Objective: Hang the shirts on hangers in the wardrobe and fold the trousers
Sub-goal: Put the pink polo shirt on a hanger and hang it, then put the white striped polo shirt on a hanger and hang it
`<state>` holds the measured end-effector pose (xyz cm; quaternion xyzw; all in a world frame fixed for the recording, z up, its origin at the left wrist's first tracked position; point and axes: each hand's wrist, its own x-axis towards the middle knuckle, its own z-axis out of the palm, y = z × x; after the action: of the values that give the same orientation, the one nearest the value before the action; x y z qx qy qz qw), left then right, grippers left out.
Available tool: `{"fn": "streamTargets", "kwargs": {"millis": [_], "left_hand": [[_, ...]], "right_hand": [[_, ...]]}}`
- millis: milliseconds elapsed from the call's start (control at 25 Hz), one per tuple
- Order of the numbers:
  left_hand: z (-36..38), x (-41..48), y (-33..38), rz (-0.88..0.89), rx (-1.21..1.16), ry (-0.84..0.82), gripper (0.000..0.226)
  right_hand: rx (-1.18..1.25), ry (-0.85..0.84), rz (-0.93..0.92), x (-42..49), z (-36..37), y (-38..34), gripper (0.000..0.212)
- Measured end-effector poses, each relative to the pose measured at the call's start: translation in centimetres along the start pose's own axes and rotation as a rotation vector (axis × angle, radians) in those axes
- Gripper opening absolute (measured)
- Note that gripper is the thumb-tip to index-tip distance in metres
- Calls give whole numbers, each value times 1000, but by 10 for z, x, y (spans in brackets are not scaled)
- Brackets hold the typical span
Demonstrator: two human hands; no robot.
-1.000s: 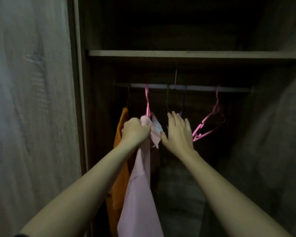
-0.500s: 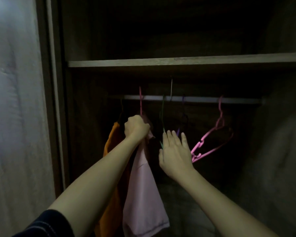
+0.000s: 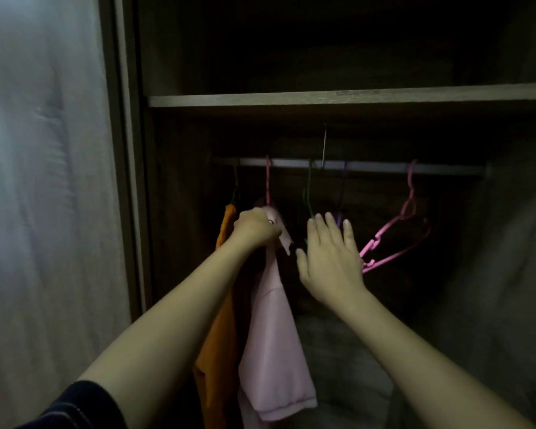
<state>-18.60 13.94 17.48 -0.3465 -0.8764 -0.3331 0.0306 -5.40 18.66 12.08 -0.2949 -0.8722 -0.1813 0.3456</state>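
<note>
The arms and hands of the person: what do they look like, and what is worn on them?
Both forearms are bare, with no watch or bracelet to be seen. The left arm has a dark sleeve with faint light stitching, pushed up near the elbow. No sleeve shows on the right arm. The left hand and the right hand wear no gloves.

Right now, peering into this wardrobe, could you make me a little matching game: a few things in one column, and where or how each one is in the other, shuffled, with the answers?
Things:
1. pink shirt
2. orange shirt
3. empty pink hanger
4. right hand

States:
A. hangs bare at the right end of the rail
B. open, fingers spread, holding nothing
C. hangs furthest left on the rail
D. gripped near its collar by the left hand

Pairs: 1-D, 2-C, 3-A, 4-B
</note>
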Motion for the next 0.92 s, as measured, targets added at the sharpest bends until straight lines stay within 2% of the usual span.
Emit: {"fn": "streamTargets", "kwargs": {"millis": [80,200,280,400,480,600,720,920], "left_hand": [[-23,-15,-18,83,-112,52,30],[-58,-41,-64,101,-251,116,35],[-75,-61,-109,113,-232,185,39],[-97,-108,-196,181,-103,278,30],[-106,-146,-268,140,-41,250,32],[-113,-205,-377,-5,172,102,54],[-122,-265,-462,-109,344,-52,48],[-152,-342,-574,-229,418,-22,57]], "right_hand": [[31,48,-17,-2,-12,-22,57],[153,100,-91,-11,-22,-72,58],[290,90,-148,-21,-23,-110,56],[477,-19,-284,-44,-9,-173,57],[544,-123,-392,-67,7,-227,64],[636,-292,-494,-105,26,-307,74],[669,-447,-577,-136,38,-372,64],[690,-623,-699,-182,64,-457,63]]}}
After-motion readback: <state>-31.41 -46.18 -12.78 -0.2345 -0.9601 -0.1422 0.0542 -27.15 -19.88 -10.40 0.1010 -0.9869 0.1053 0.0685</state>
